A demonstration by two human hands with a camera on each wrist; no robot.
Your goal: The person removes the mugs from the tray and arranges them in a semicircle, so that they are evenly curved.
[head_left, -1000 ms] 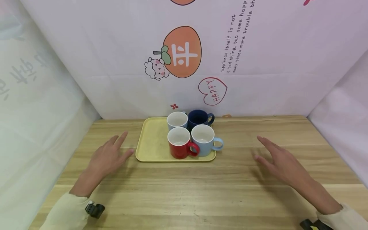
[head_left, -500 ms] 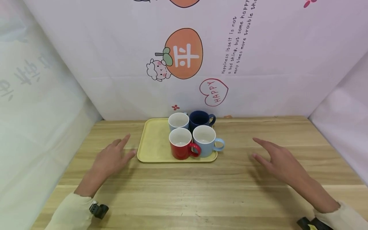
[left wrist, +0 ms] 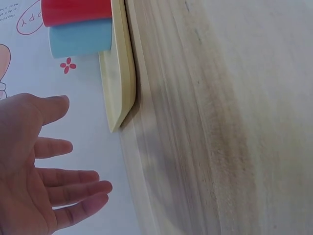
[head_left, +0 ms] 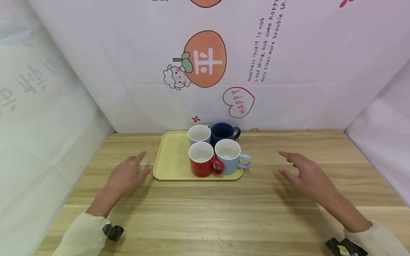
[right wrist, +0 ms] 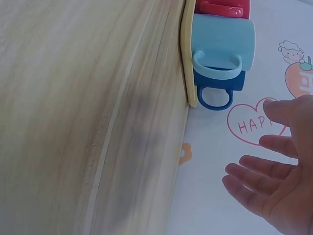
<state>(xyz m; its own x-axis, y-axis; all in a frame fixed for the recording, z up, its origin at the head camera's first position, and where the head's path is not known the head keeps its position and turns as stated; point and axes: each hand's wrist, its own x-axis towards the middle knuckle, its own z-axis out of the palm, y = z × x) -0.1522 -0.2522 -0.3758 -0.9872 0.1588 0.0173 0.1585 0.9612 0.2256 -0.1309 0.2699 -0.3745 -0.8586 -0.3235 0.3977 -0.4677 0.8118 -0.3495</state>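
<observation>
A yellow tray lies at the back of the table, bearing several upright mugs on its right half. In front are a red mug and a light blue mug; behind them stand a second light blue mug, partly hidden, and a dark blue mug. All have handles; those of the front two point right. My left hand hovers just left of the tray, fingers extended, holding nothing. To the right of the mugs, farther off, my right hand is also extended and holds nothing, as the right wrist view confirms.
A wooden table spreads in front of the tray. Behind it hangs a white printed cloth, close to the tray's far edge. White cloth walls also stand at left and right.
My right hand has drifted slightly left, toward the mugs, and my left hand slightly right, toward the tray. The head view has shifted a little. Tray and mugs stay put.
</observation>
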